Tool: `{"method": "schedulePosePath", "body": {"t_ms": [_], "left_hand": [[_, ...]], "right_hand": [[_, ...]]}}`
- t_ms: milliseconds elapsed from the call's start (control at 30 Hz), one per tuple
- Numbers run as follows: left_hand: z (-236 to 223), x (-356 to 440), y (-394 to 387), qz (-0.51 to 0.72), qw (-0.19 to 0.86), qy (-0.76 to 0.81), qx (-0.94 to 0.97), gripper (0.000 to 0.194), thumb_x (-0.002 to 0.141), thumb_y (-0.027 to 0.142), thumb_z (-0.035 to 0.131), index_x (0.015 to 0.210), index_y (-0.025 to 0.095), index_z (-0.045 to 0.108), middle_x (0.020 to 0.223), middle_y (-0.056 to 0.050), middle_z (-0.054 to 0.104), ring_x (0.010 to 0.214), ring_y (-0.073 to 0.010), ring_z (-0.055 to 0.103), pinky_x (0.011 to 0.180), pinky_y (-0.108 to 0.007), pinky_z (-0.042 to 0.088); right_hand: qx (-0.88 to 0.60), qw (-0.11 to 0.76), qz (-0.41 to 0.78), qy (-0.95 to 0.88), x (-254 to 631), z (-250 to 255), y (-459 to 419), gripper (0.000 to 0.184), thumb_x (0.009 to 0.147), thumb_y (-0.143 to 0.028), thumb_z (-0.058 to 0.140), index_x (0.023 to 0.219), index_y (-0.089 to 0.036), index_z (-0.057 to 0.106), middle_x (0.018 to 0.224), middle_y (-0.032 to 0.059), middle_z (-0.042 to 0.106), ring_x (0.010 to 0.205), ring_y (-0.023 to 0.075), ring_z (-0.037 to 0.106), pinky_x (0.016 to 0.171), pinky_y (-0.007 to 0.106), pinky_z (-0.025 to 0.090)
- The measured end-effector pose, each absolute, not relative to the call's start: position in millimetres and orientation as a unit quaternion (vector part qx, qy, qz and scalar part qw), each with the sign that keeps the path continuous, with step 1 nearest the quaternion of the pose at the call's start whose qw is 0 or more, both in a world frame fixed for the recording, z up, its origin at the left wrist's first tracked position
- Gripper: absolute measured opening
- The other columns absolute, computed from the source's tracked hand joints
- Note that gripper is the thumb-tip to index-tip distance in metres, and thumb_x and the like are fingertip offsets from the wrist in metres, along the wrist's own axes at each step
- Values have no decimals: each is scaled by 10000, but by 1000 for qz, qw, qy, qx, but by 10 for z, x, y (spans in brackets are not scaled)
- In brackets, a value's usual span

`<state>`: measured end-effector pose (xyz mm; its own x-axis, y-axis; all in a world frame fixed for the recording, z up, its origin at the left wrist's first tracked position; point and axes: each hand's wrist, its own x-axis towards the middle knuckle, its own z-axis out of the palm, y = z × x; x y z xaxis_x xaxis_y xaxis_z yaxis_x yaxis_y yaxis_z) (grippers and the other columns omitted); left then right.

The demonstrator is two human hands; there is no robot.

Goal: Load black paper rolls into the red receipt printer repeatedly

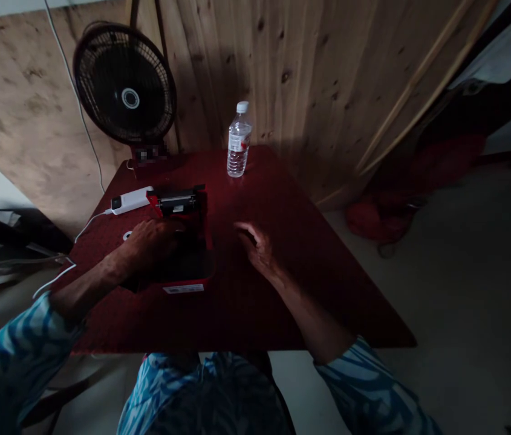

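A red and black box-like device point(188, 283) with a white label on its front stands on the dark red table point(255, 320). At its back, a raised red and black part point(177, 200) carries a dark roller. My left hand point(158, 238) reaches over the left side into the dark inside of the device. Its fingertips are lost in shadow, so whether they grip anything does not show. To the right of the device, my right hand point(260, 249) hovers over or rests on the table, fingers curved, thumb apart, holding nothing.
A black fan point(126, 84) stands at the back left, and a water bottle point(239, 142) at the back. A white gadget point(132, 200) with a cable lies behind my left hand, near a small white ring point(127, 235). A wooden wall point(309, 78) borders the table's far side.
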<state>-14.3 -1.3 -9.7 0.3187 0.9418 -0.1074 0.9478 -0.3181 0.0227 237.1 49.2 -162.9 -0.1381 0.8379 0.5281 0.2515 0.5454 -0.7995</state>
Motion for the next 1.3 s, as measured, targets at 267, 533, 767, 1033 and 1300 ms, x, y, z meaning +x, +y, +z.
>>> {"method": "schedulePosePath", "body": {"t_ms": [267, 533, 767, 1033, 1300], "left_hand": [[-121, -22, 225, -52, 76, 582, 808, 311, 858, 114, 530, 989, 227, 789, 1001, -97, 791, 931, -306, 743, 800, -394, 564], [-2, -317, -54, 60, 136, 546, 824, 286, 939, 329, 553, 1118, 262, 766, 1050, -55, 784, 926, -240, 728, 844, -315, 541], [-77, -439, -732, 213, 116, 494, 835, 363, 905, 474, 661, 1165, 226, 715, 1085, -81, 758, 918, -235, 710, 790, -308, 530], [-284, -303, -767, 213, -38, 448, 868, 252, 982, 380, 592, 1109, 205, 719, 1050, -91, 758, 934, -244, 688, 842, -384, 494], [-339, -377, -781, 197, -75, 453, 866, 275, 1006, 356, 552, 1178, 211, 710, 1055, -92, 780, 997, -257, 708, 960, -426, 486]], "right_hand": [[-373, 520, 259, -724, 2342, -1644, 489, 231, 894, -238, 492, 997, -232, 699, 1005, 80, 769, 975, 221, 728, 902, 416, 572], [-363, 514, 238, -740, 2325, -1688, 477, 261, 890, -197, 469, 1013, -245, 694, 999, 71, 752, 957, 212, 715, 892, 406, 572], [-383, 476, 233, -757, 2329, -1684, 449, 270, 880, -190, 502, 1044, -256, 707, 1042, 68, 744, 985, 212, 707, 903, 389, 570], [-401, 486, 218, -745, 2325, -1711, 411, 258, 878, -208, 479, 994, -252, 705, 1000, 73, 741, 952, 223, 717, 882, 398, 573], [-401, 476, 226, -749, 2344, -1674, 401, 260, 881, -208, 492, 1004, -257, 716, 1003, 65, 745, 957, 220, 713, 879, 392, 573]]}}
